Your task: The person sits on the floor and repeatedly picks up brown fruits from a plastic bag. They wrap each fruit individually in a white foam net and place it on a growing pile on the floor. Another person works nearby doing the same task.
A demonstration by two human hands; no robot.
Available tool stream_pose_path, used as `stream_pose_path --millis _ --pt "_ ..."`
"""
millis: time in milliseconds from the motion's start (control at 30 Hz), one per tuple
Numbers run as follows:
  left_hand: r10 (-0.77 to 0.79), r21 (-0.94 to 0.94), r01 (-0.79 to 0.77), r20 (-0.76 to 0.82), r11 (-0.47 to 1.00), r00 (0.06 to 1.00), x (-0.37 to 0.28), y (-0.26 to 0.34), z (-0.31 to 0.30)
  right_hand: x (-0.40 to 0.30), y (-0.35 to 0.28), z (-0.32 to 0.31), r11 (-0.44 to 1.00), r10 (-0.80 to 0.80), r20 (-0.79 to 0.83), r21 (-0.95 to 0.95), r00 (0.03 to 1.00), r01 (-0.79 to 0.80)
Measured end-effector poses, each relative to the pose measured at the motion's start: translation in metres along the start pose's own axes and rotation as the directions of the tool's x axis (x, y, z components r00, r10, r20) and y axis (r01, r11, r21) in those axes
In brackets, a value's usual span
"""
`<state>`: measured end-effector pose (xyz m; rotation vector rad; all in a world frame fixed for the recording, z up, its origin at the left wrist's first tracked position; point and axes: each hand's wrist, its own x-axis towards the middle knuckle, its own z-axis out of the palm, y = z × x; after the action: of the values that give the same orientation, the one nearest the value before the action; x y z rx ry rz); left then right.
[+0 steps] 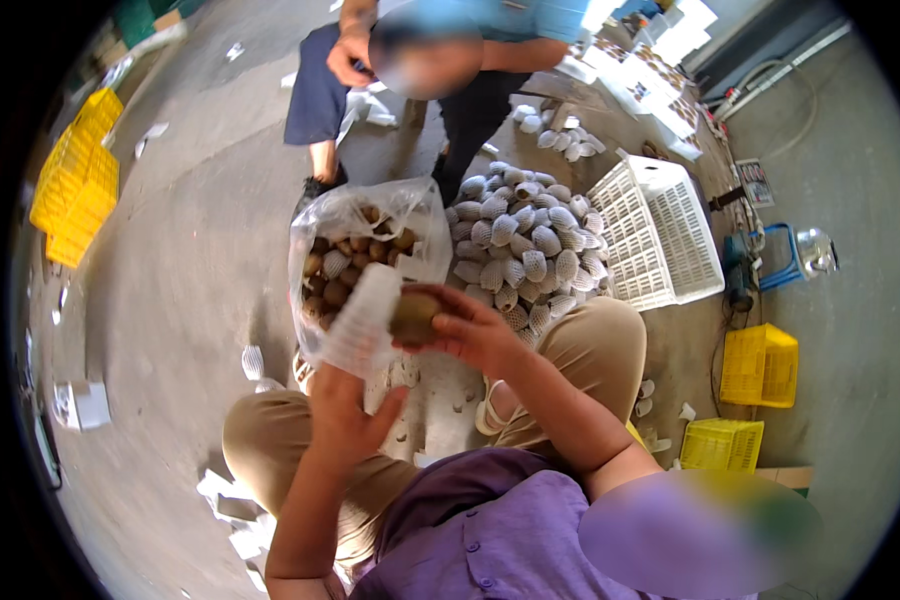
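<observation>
My right hand grips a brown kiwifruit above the near edge of a clear plastic bag. Close against the fruit's left side is a white foam net sleeve, blurred, with my left hand at its lower end, thumb spread. The left fingers are partly hidden by the sleeve. Loose brown kiwifruit fill the open bag, one wearing a foam net. A large pile of net-wrapped fruit lies on the floor right of the bag.
Another person sits opposite, beyond the bag. A white plastic crate stands right of the pile. Yellow crates are stacked far left; others stand at right. White scraps and a small white box lie at left.
</observation>
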<state>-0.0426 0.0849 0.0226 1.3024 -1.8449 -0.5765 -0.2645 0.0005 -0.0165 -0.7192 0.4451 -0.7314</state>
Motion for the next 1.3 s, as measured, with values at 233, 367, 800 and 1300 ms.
stream_pose_path --millis 233,367,800,1300 --pt "-0.272 -0.057 0.291 0.225 0.955 0.936 0.009 0.019 0.031 -0.055 -0.02 -0.001 0.955 -0.108 0.111 0.289 0.988 0.072" --pt "-0.349 -0.669 0.488 0.343 0.561 0.872 0.005 0.014 0.055 -0.061 -0.007 -0.007 0.991 -0.095 0.021 0.099 0.995 0.092" --pt "-0.373 -0.883 0.396 0.289 0.251 0.882 -0.009 0.001 0.071 -0.052 0.0 0.025 0.745 -0.341 0.088 -0.582 0.936 0.326" --pt "-0.63 -0.895 0.367 0.135 0.254 0.765 -0.005 0.004 0.067 -0.031 0.022 0.021 0.42 -0.636 -0.052 -0.861 0.77 0.288"
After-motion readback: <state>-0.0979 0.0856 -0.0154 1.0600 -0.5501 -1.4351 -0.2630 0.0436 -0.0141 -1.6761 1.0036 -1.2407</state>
